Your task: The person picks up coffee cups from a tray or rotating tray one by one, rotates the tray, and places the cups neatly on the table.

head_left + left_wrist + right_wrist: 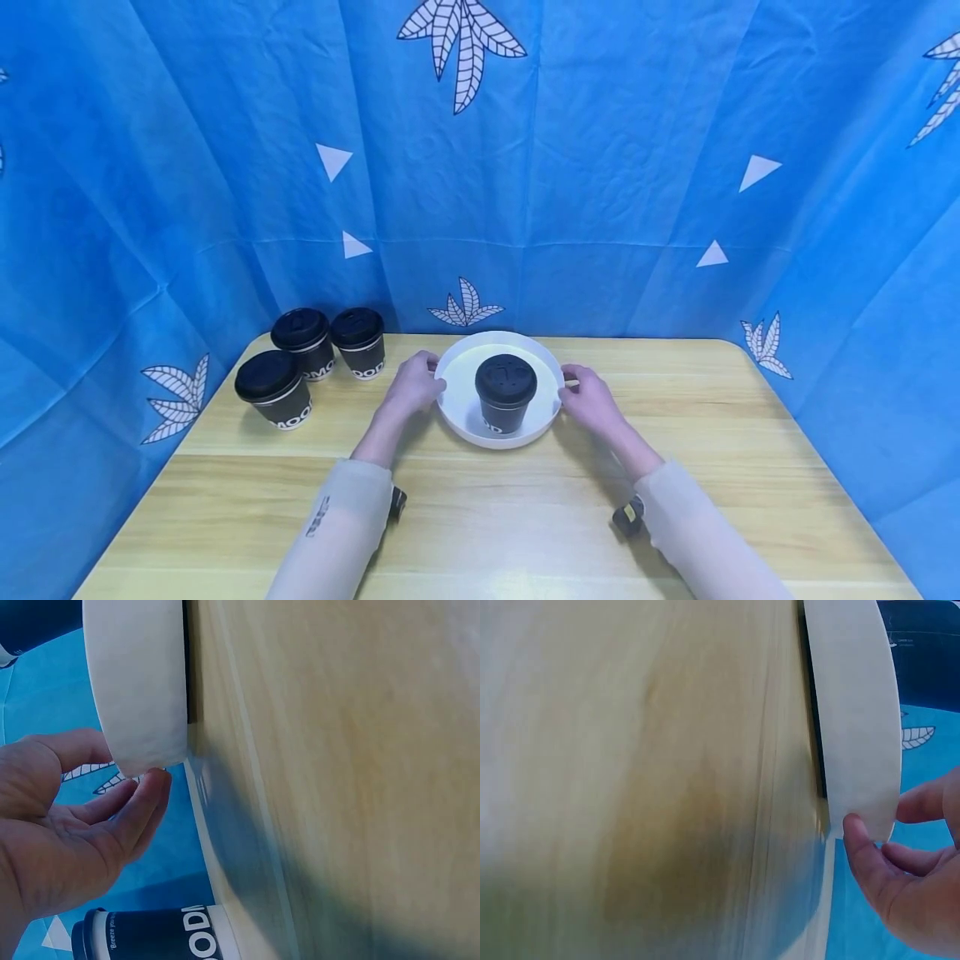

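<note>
A round white tray point(498, 442) with a raised rim is at the far middle of the table. One black lidded paper cup point(506, 390) stands upright on it. My left hand point(411, 385) pinches the tray's left side between thumb and fingers; the left wrist view shows the tray wall point(139, 690) within that grip. On the opposite side, my right hand point(594, 404) holds the rim the same way, with a fingertip under the wall point(859, 720) in the right wrist view. Whether the tray's base touches the table is hard to tell.
Left of the tray, three more black lidded cups stand grouped: one nearer cup point(273, 387), one behind it point(303, 342), and one closest to my left hand point(360, 342). A blue patterned curtain point(585, 167) hangs behind the wooden table point(480, 517).
</note>
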Action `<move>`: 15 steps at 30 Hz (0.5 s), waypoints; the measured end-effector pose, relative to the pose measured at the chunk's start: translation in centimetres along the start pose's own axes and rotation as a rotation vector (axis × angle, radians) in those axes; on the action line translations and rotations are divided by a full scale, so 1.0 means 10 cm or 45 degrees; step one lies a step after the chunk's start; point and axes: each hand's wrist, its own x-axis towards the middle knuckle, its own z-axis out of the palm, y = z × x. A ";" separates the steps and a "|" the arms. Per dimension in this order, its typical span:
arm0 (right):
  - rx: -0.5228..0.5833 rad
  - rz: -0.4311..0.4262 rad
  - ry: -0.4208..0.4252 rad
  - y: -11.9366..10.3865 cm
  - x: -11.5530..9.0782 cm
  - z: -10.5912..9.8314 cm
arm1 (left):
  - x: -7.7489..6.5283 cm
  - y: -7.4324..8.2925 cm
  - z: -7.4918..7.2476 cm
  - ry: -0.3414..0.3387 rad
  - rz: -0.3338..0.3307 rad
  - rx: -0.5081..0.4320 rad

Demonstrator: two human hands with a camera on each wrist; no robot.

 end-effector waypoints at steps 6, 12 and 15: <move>0.007 0.001 -0.005 -0.01 -0.03 0.00 | -0.05 -0.01 -0.02 0.002 -0.022 -0.043; 0.029 0.016 -0.008 -0.03 -0.07 -0.01 | -0.09 0.00 -0.05 -0.005 -0.017 -0.056; 0.044 0.034 -0.007 -0.04 -0.09 -0.01 | -0.12 0.00 -0.06 -0.013 -0.022 -0.068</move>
